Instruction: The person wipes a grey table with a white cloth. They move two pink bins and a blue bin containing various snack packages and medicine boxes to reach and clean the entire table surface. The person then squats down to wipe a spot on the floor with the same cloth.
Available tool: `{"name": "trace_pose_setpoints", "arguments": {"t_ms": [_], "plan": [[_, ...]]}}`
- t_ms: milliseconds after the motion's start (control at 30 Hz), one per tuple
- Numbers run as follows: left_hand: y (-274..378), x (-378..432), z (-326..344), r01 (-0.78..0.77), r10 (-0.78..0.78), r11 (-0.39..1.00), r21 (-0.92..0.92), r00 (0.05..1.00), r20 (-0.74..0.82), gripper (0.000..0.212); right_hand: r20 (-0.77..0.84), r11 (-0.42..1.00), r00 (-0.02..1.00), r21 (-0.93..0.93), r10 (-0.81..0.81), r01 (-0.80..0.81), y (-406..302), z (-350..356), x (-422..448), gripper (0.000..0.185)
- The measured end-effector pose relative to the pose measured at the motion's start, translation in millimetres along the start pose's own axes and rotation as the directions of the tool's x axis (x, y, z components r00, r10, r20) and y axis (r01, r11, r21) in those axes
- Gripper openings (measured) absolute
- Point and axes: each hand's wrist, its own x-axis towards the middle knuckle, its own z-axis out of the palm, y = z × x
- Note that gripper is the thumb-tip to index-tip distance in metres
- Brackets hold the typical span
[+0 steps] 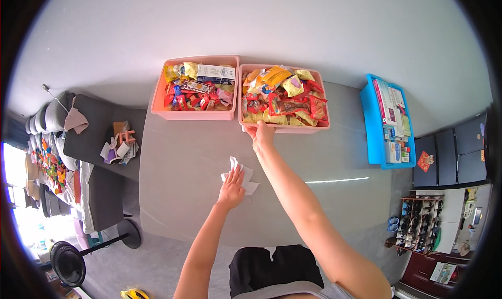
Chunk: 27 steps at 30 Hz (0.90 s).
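Note:
My left hand (pixel 232 186) lies palm down over a crumpled white tissue (pixel 248 177) and presses it on the grey table (pixel 188 150). Part of the tissue sticks up beyond the fingertips. With the thumb over the front rim and the fingers below it, my right hand (pixel 262 135) grips the right pink plastic bin (pixel 290 130). That bin is heaped with packaged snacks (pixel 290 103) in red, yellow and orange wrappers. Close to its left side is another pink bin (pixel 192 115), filled with small wrapped sweets (pixel 192 99) and a white and dark blue box (pixel 216 73).
A blue bin (pixel 372 134) of medicine-type boxes stands at the table's right end, near the wall (pixel 266 24). Left of the table are a dark grey seat (pixel 106 110) with assorted items and a black fan (pixel 68 263). A shoe rack (pixel 419 222) stands at right.

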Motion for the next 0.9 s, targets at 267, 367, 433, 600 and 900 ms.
{"name": "trace_pose_setpoints", "arguments": {"t_ms": [267,367,433,600,900], "plan": [[24,40,1,-0.015,0.002,0.972,0.233,0.998,0.057,0.063,0.284,0.982,0.94,-0.038,0.19,-0.187,-27,-25,42,0.023],[18,50,-15,0.141,-0.14,0.931,0.336,0.99,-0.027,0.068,0.341,0.965,0.915,-0.218,0.214,-0.144,-56,-60,3,0.035],[15,69,-7,0.215,-0.178,0.896,0.387,0.976,-0.13,0.07,0.289,0.968,0.943,-0.231,0.164,-0.098,-76,-107,-21,0.042],[76,118,48,0.111,-0.055,0.924,0.365,0.985,-0.161,0.069,-0.014,0.979,0.999,-0.198,0.046,-0.048,-122,-252,-85,0.049],[244,76,174,-0.492,0.474,0.813,0.311,0.87,0.136,0.056,-0.192,0.999,0.981,-0.039,-0.026,0.019,-146,-377,-140,0.047]]}}
